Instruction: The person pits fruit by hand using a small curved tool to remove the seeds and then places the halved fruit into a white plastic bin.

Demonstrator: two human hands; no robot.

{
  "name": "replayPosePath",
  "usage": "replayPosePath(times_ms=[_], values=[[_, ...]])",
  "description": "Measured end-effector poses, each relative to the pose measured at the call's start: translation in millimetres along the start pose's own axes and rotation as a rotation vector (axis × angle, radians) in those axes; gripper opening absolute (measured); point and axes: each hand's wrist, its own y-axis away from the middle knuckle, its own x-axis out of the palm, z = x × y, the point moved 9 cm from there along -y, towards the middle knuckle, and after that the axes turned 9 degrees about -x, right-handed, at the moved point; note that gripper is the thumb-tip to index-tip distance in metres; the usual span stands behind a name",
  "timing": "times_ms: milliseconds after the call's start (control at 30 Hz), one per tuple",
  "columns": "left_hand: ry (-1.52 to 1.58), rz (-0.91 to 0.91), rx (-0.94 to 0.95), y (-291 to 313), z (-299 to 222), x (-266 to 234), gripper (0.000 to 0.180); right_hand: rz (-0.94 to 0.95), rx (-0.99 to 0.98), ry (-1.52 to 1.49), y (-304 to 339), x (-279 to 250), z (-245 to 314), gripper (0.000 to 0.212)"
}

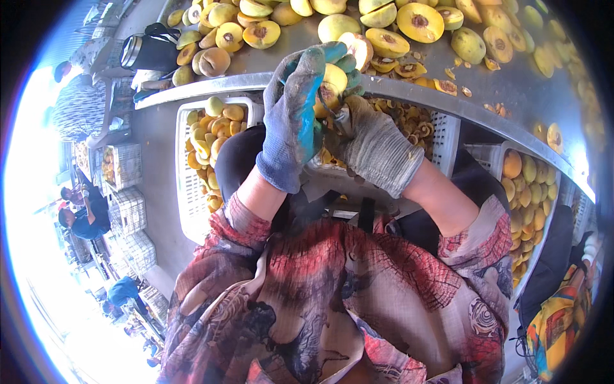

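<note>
My left hand [289, 112], in a blue-grey knit glove with a teal coating, is closed around a yellow peach half [334, 82] just past the near edge of the metal table. Its cut side faces my right hand [378, 142], which wears a grey knit glove. Those fingers grip a small metal pitting tool [343, 120], with a thin curved loop at the peach. The fingers partly cover the tool, so its full shape is hidden. Many cut peach halves, such as one with a dark pit hollow [419, 22], lie on the table beyond my hands.
A white crate [184, 198] of peach halves stands lower left. Between my knees, another crate [446, 137] holds pits and scraps. Whole-looking yellow fruit fill a crate [495, 160] at right. A black flask [132, 51] lies at the table's left. Other people [89, 214] are further left.
</note>
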Motion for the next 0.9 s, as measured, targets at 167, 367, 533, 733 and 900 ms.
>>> replayPosePath(times_ms=[167, 367, 533, 733, 900], values=[[-0.102, -0.095, -0.181, 3, 23, -19, 0.035, 0.368, 0.670, -1.233, 31, 34, 3, 0.015], [-0.825, -0.034, 0.466, 22, -11, -9, 0.033, 0.488, 0.494, -0.736, 24, 20, 8, 0.025], [0.492, 0.011, -0.266, 3, 28, -29, 0.033, 0.524, 0.041, 0.472, 27, 15, -19, 0.029], [-0.343, -0.008, 0.039, 9, 9, -31, 0.032, 0.259, 0.226, 0.183, 18, -11, -13, 0.026], [-0.382, -0.044, 0.167, 24, -3, 0, 0.029, 0.177, 0.209, 0.159, 14, 0, -21, 0.023]])
